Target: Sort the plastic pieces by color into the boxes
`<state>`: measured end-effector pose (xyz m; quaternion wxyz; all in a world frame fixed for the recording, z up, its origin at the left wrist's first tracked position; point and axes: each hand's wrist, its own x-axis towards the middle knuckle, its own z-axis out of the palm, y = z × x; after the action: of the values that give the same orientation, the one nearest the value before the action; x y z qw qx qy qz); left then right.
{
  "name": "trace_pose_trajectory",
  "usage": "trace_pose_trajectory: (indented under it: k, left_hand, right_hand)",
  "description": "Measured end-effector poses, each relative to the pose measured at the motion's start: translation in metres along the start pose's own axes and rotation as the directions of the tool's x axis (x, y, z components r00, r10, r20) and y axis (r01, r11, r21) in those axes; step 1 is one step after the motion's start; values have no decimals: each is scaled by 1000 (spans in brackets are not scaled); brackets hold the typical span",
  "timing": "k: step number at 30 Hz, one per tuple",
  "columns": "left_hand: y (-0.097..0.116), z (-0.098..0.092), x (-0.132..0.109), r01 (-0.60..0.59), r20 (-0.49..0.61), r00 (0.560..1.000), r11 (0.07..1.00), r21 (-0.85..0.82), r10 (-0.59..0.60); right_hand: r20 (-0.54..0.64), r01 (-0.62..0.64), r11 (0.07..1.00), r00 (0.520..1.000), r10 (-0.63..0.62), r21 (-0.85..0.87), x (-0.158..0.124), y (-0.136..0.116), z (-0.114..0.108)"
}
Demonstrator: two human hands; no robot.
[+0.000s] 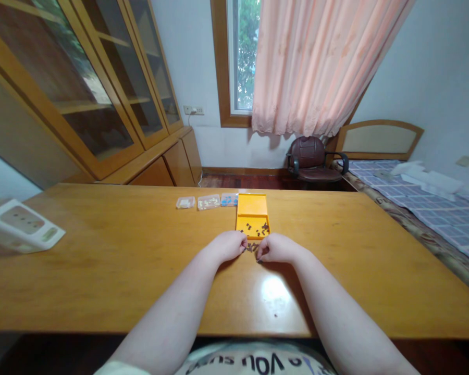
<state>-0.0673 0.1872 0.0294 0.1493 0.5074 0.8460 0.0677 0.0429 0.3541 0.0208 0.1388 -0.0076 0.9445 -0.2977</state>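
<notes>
A yellow open box (252, 204) lies on the wooden table, with small dark brown pieces (264, 228) scattered in its near half. Just in front of the box is a small cluster of brown pieces (252, 247) on the table top. My left hand (233, 245) is at the left of this cluster, its fingers closed on a small dark piece. On the right side, my right hand (271, 248) has its fingers pinched together at a dark piece near the table surface.
Three clear trays stand left of the box: one with pale contents (185, 202), one with cream pieces (208, 202), one with blue pieces (229, 199). A white appliance (25, 224) is at the table's left. One brown piece (275, 315) lies near the front edge.
</notes>
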Motion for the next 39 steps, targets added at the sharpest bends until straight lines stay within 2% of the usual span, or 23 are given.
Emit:
trace_pose_trajectory:
  k: [6,12,14,16,21,23,25,29,39]
  left_hand:
    - [1,-3,-1,16,-21,1000,1000,9,-16]
    - [-1,-4,3,41,-246,968,999,-11,-43]
    - [-3,-4,4,55,-282,958,998,-12,-56]
    - [-4,-2,4,55,-260,964,998,5,-51]
    - [-5,3,3,-15,-75,997,1000,6,16]
    - [-4,4,3,-36,-38,999,999,-3,36]
    - [-2,5,3,-39,-34,999,999,-3,39]
    - [0,4,2,-29,-43,999,1000,2,29]
    - [1,1,1,-36,-38,999,999,17,36]
  right_hand:
    - [-28,-26,996,999,23,-91,1,-5,0]
    - [-23,-18,994,1000,15,-112,1,-5,1]
    - [-50,-22,991,999,16,-132,3,-2,3]
    - [-99,-35,990,995,21,-139,5,1,4]
    - [-241,-85,986,969,48,-146,6,5,-1]
    - [-278,-99,982,959,51,-161,5,4,-3]
    - [-254,-88,984,966,46,-157,4,3,-4]
    - [-129,-26,987,992,5,-159,4,1,-1]
    - [-152,7,970,987,-45,-244,7,5,5]
